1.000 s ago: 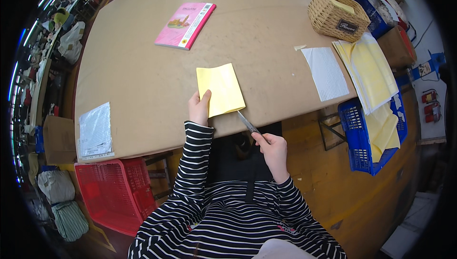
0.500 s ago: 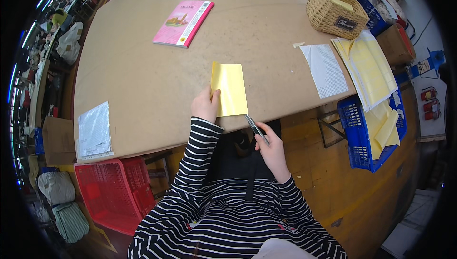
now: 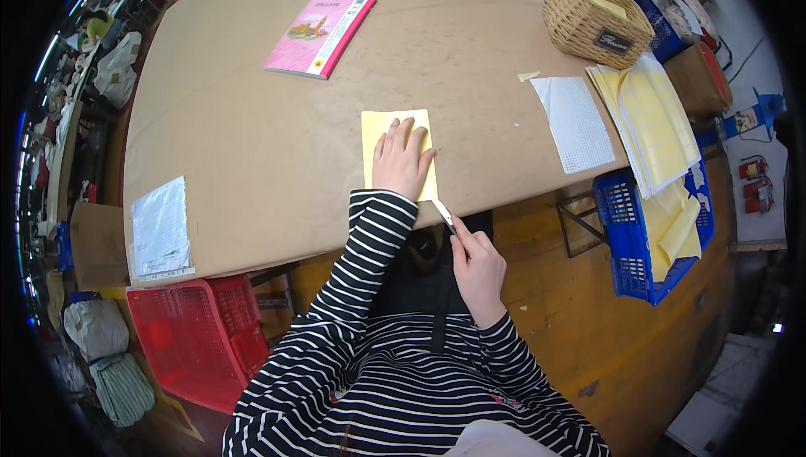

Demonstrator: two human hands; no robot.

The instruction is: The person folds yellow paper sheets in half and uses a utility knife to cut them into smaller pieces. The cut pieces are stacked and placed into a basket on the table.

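Note:
A folded yellow sheet of paper (image 3: pixel 372 133) lies on the brown-covered table (image 3: pixel 277 146), close to its front edge. My left hand (image 3: pixel 403 159) rests flat on the sheet, its fingers slightly spread, hiding much of the middle. In my right hand (image 3: pixel 480 268) is a utility knife (image 3: pixel 445 215) with a dark grip and a pale, shiny front end. Its tip is at the sheet's lower right corner; whether the blade touches the paper I cannot tell.
A pink book (image 3: pixel 323 35) lies farther back. At right are a wicker basket (image 3: pixel 588 24), a white gridded sheet (image 3: pixel 573 121), yellow sheets (image 3: pixel 651 125) and a blue crate (image 3: pixel 625 243). Plastic-wrapped white sheets (image 3: pixel 161 228) lie left, above a red crate (image 3: pixel 180 331).
My left hand has gone from gripping the sheet's left edge to lying flat on top of it. The sheet now lies flatter. The knife stays near the lower right corner.

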